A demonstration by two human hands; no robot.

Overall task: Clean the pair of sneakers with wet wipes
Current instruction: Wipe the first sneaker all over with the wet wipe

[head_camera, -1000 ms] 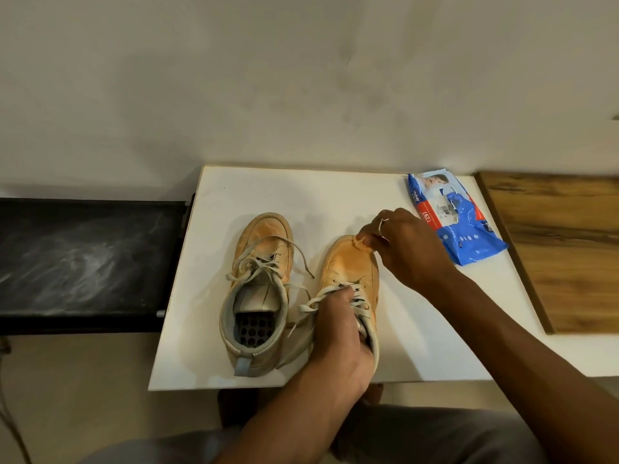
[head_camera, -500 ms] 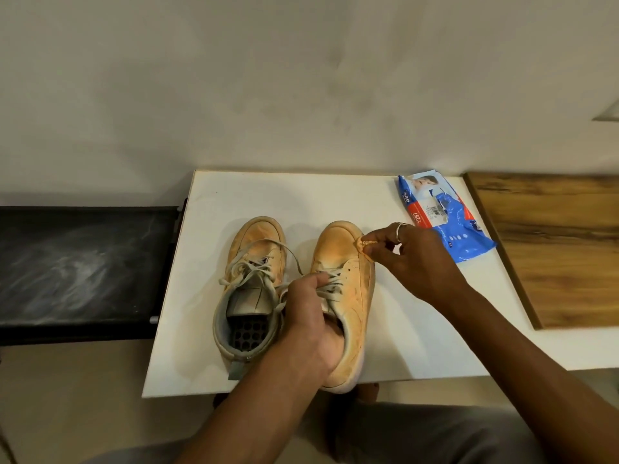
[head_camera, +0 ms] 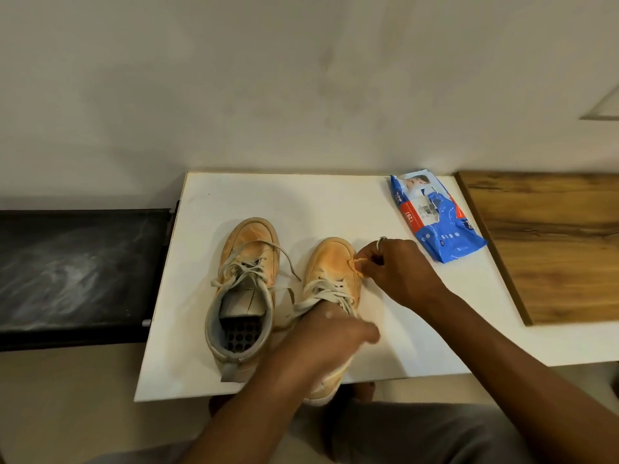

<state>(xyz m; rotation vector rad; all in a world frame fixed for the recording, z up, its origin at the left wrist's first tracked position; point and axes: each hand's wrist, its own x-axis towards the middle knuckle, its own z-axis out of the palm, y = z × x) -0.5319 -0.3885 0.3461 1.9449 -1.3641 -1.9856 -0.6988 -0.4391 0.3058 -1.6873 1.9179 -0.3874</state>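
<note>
Right grip [head_camera: 398,269] pinches a crumpled, orange-stained wet wipe [head_camera: 358,265] against the toe side of the nearer sneaker [head_camera: 331,262]. Left grip [head_camera: 321,339], blurred, clasps that sneaker's rear, whose heel overhangs the white desk's [head_camera: 301,202] front edge. Just left of it stands the other sneaker [head_camera: 248,256]; the blue wipes pack [head_camera: 435,222] lies at the desk's back right.

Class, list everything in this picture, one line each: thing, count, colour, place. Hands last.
free sneaker: one, tan-orange, on board's left part
held sneaker: one, tan-orange, beside it, heel overhanging near edge
wipe: one, orange-stained, at held sneaker's toe
wipes pack: one, blue, board's far right corner
board: one, white, centre
wooden surface: one, brown, right of board
black surface: one, black, left of board
left hand: one, grips held sneaker
right hand: one, pinches wipe
</note>
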